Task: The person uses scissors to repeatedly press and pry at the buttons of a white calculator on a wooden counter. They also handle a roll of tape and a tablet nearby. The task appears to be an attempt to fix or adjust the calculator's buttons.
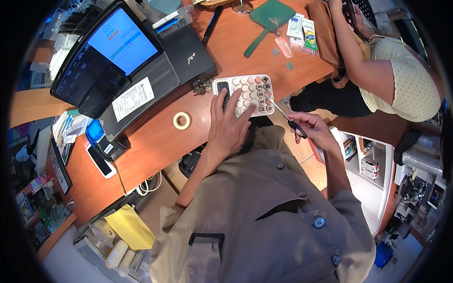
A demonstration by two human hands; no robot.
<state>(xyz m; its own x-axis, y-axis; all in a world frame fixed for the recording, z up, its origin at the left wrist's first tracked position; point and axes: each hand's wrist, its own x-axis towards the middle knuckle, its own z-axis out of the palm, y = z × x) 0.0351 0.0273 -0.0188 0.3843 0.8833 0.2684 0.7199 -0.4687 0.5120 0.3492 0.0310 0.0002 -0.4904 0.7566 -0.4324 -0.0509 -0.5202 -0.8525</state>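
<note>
A white calculator with round keys and a dark display sits at the desk's near edge. My left hand lies over its left and middle part, fingers stretched out and apart, fingertips on or just above the keys. My right hand is closed on black-handled scissors. Their metal blades point up and left, the tips over the calculator's right side. A bunch of keys lies beside the calculator's left edge, partly hidden. To the left of my left hand rests a cream tape roll, flat on the wood.
A tilted screen stands on a black cash drawer, with a paper receipt in front. At far right, another person's arm is by a brown bag. A green flat case and packets lie at the back.
</note>
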